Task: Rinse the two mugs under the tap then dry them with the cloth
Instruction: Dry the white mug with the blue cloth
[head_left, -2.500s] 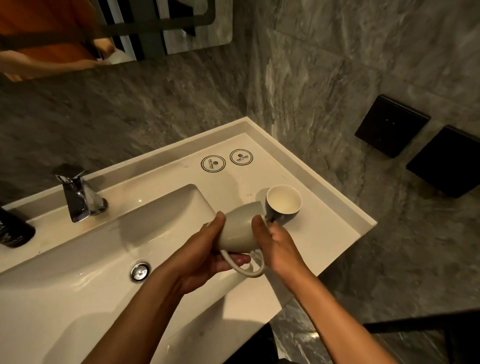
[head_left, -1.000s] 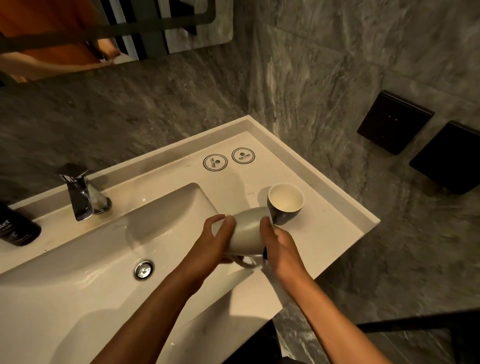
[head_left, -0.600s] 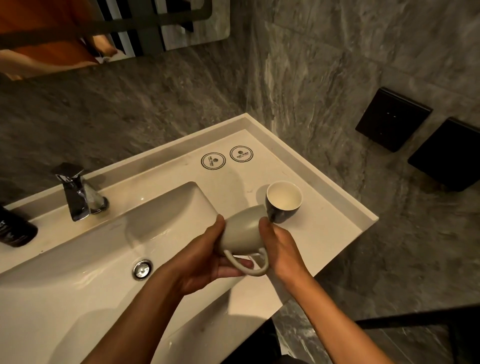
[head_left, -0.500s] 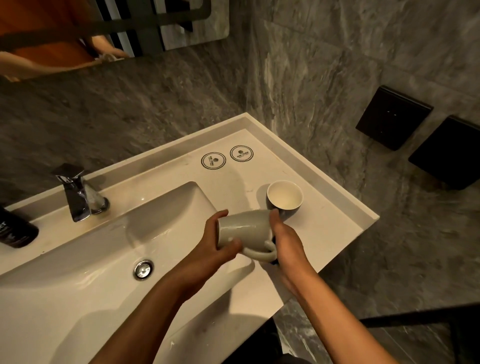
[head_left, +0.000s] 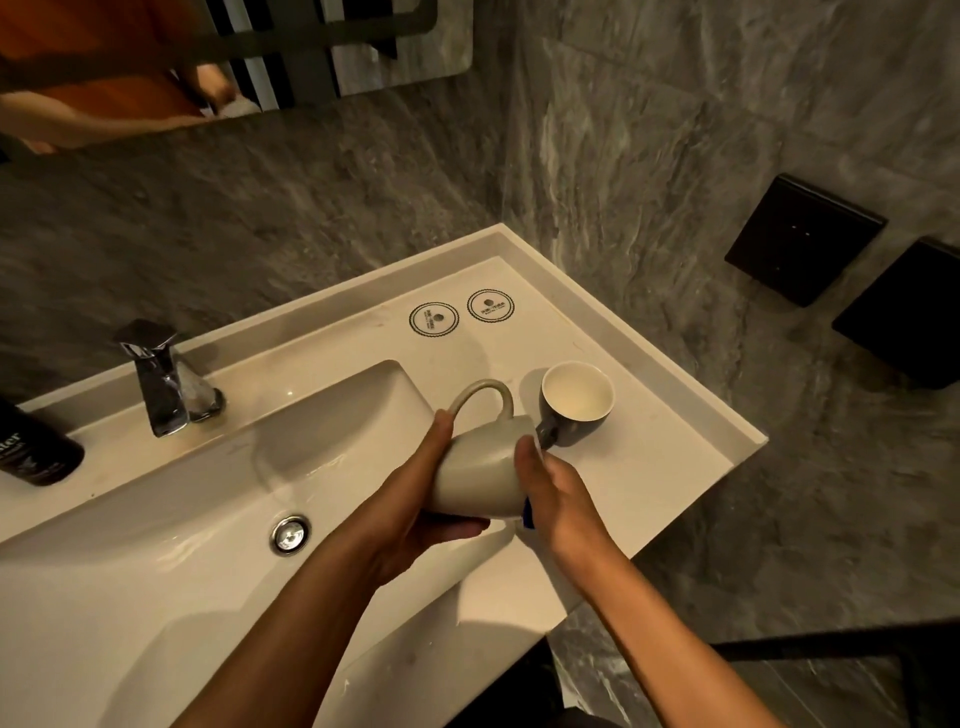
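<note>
Head: upright dark mug (head_left: 574, 408), white inside

Walls (head_left: 649, 156): clad in grey veined stone, meeting at a corner behind the vanity. Mirror (head_left: 363, 47): mounted on the back wall, cut off by the upper edge. Two black square wall panels (head_left: 804, 238) are fixed to the right-hand wall, side by side. Vanity top (head_left: 649, 467): white, with a raised rim, set into the corner. Lighting: warm and dim; strong shadows are cast across the white surface.
</note>
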